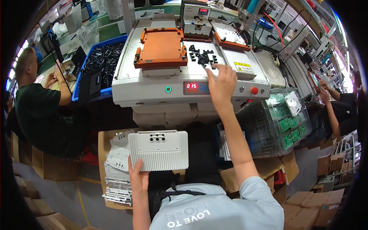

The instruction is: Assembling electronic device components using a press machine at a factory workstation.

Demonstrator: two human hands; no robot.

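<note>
My left hand [138, 174] grips the lower left part of a white ribbed metal housing [158, 151], with its thumb over the front face. Several dark round spots show near the housing's upper edge. Over the front of the white machine [149, 90], my right hand [223, 86] reaches forward with thumb and fingers apart. Its fingertips are beside a loose pile of small black plastic clips [203, 57] on the machine's top. I see nothing held in it. An orange fixture plate [163, 45] sits on the machine, left of the clips.
A blue bin [78, 82] of black clips stands left of the machine. More white housings [119, 161] fill a cardboard box [101, 143] beside my left forearm. At right are a clear crate [264, 119] with green circuit boards and a red button [254, 90]. Co-workers sit on both sides.
</note>
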